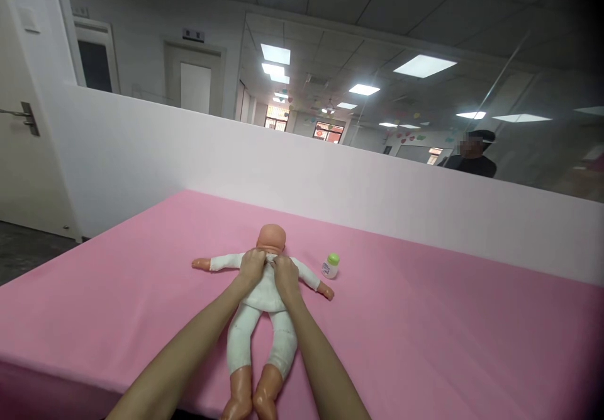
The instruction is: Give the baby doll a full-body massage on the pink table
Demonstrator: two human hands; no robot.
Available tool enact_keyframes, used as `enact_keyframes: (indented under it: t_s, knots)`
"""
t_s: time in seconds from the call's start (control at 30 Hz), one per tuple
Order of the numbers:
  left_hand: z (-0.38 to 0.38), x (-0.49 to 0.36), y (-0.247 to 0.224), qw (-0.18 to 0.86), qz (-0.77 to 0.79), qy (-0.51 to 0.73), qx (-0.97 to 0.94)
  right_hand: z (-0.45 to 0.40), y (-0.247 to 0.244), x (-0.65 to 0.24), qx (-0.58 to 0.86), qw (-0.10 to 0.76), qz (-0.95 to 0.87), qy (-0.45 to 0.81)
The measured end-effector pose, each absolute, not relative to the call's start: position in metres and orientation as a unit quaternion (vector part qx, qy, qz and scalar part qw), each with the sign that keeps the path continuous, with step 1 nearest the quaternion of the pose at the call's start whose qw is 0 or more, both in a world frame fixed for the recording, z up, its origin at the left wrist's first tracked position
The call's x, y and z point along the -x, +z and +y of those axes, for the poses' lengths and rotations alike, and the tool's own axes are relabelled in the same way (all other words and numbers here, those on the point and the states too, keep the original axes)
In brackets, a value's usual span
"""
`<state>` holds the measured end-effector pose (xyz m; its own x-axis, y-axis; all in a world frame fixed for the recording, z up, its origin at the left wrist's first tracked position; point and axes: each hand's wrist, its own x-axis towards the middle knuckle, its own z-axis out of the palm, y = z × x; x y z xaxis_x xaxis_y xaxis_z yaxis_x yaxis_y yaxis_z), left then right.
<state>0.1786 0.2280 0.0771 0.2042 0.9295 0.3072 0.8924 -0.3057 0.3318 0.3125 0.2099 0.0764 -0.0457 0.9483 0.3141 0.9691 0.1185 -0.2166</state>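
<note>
In the head view, the doll (267, 297) lies flat on the pink-covered worktop (415, 319), arms spread, probably so that its upper body is easy to reach. The left hand (255, 266) and right hand (286, 272) rest curled just below its neck, seemingly to work evenly from both sides; whether they pinch cloth, I cannot tell. The green-lidded jar (331, 267) stands upright near one doll arm, likely for easy reach.
</note>
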Motion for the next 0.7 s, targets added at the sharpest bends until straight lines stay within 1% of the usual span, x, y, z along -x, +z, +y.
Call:
enact_keyframes:
  t_s: [0.03, 0.17, 0.2, 0.27, 0.33, 0.43, 0.57, 0.63, 0.7]
  knots:
    - [0.225, -0.176, 0.078, 0.04, 0.583, 0.234, -0.777, 0.206, 0.078, -0.315, 0.655, 0.208, -0.726, -0.018]
    - [0.209, -0.165, 0.079, 0.04, 0.55, 0.272, -0.788, 0.183, 0.082, -0.323, 0.578, 0.323, -0.748, 0.038]
    - [0.205, -0.164, 0.078, 0.043, 0.539, 0.286, -0.791, 0.178, 0.082, -0.324, 0.562, 0.34, -0.752, 0.049]
    - [0.198, -0.162, 0.076, 0.054, 0.522, 0.307, -0.794, 0.172, 0.081, -0.323, 0.558, 0.335, -0.757, 0.052]
    - [0.195, -0.165, 0.074, 0.066, 0.518, 0.309, -0.795, 0.172, 0.079, -0.32, 0.577, 0.301, -0.758, 0.045]
    - [0.198, -0.171, 0.072, 0.081, 0.531, 0.297, -0.79, 0.182, 0.077, -0.316, 0.602, 0.254, -0.756, 0.034]
    - [0.206, -0.179, 0.072, 0.105, 0.553, 0.272, -0.78, 0.194, 0.074, -0.311, 0.626, 0.229, -0.745, 0.028]
    - [0.207, -0.18, 0.073, 0.106, 0.556, 0.268, -0.78, 0.195, 0.075, -0.309, 0.63, 0.236, -0.739, 0.036]
    - [0.204, -0.177, 0.076, 0.1, 0.551, 0.268, -0.784, 0.191, 0.077, -0.31, 0.624, 0.262, -0.734, 0.053]
